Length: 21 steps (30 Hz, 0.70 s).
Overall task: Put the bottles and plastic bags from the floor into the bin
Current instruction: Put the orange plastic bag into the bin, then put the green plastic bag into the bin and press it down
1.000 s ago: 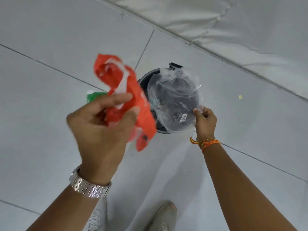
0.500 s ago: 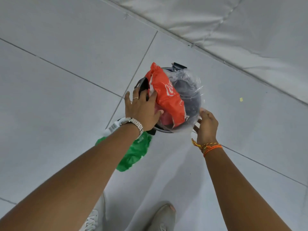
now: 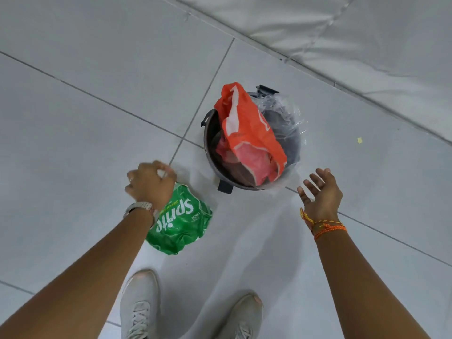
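A dark round bin (image 3: 207,135) stands on the tiled floor. An orange-red plastic bag (image 3: 247,133) sticks up out of it, with a clear plastic bag (image 3: 285,111) bunched behind it along the far rim. A crumpled green Sprite bag (image 3: 182,223) lies on the floor left of the bin. My left hand (image 3: 150,185) is blurred, right at the bag's upper end, with its fingers curled on a white bit of it. My right hand (image 3: 320,192) hovers by the bin's near right side, fingers spread and holding nothing.
A white padded mat (image 3: 354,33) borders the floor at the top right. A small yellow scrap (image 3: 359,140) lies right of the bin. My two pale shoes (image 3: 139,307) (image 3: 242,316) stand at the bottom of the view.
My left hand pushed the orange-red bag into the bin, let it go and dropped to the green bag. My right hand released the clear bag and opened.
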### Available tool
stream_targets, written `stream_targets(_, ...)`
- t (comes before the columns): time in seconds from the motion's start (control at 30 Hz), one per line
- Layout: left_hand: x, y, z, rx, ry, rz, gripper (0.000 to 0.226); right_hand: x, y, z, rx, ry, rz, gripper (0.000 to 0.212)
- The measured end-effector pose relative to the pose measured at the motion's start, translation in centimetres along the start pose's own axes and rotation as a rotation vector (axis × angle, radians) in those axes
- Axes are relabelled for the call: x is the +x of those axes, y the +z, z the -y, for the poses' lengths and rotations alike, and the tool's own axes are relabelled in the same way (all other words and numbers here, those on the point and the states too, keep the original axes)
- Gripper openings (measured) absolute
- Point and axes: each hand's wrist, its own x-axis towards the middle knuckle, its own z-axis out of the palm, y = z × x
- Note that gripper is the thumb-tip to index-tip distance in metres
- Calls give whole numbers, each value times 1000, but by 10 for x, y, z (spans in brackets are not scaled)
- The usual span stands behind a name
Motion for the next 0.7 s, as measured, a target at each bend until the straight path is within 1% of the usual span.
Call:
stream_targets(0.03,-1,7,23,199,-48,120,35,0,-3,0,1,2,-6,39)
stream_targets(0.07,-5,13,45,338,-138,247,61,1,-5,-2,0,1,-16,40)
stream_targets(0.1,-10,16,58,395,-253,319,89,2,-8,-3,0,0,-24,41)
stream_targets(0.13,-10,29,80,348,-410,360,114,4,-11,-4,-1,2,-30,42)
stream_targets(0.17,-16,28,83,237,-563,368,131,5,-13,-7,-5,4,-33,42)
stream_targets(0.2,-17,33,91,103,-728,380,142,6,-14,-9,-10,7,-36,42)
stream_targets(0.23,-14,42,101,-68,-813,426,142,7,-15,-12,-16,9,-39,41)
stream_targets(0.27,-12,48,108,-180,-853,480,125,8,-17,-16,-22,11,-43,41)
stream_targets(0.3,-13,53,110,-244,-875,493,98,9,-19,-18,-28,12,-46,41)
stream_targets(0.33,-15,58,113,-286,-903,440,83,10,-20,-22,-31,15,-46,41)
stream_targets(0.37,-17,63,111,-321,-926,376,78,9,-21,-24,-34,19,-43,42)
stream_targets(0.43,-26,66,104,-361,-981,170,87,8,-24,-28,-38,20,-47,42)
stream_targets(0.47,-30,63,102,-335,-951,53,84,7,-26,-29,-39,24,-54,41)
stream_targets(0.53,-40,47,84,-247,-808,-71,60,3,-28,-28,-36,42,-56,41)
stream_targets(0.6,-45,29,67,-250,-604,-196,38,-6,-30,-22,-5,59,-60,42)
stream_targets(0.63,-47,16,56,-245,-489,-286,35,-10,-30,-17,20,59,-62,42)
stream_targets(0.7,-51,-17,34,-297,-202,-511,32,-23,-29,1,60,40,-66,40)
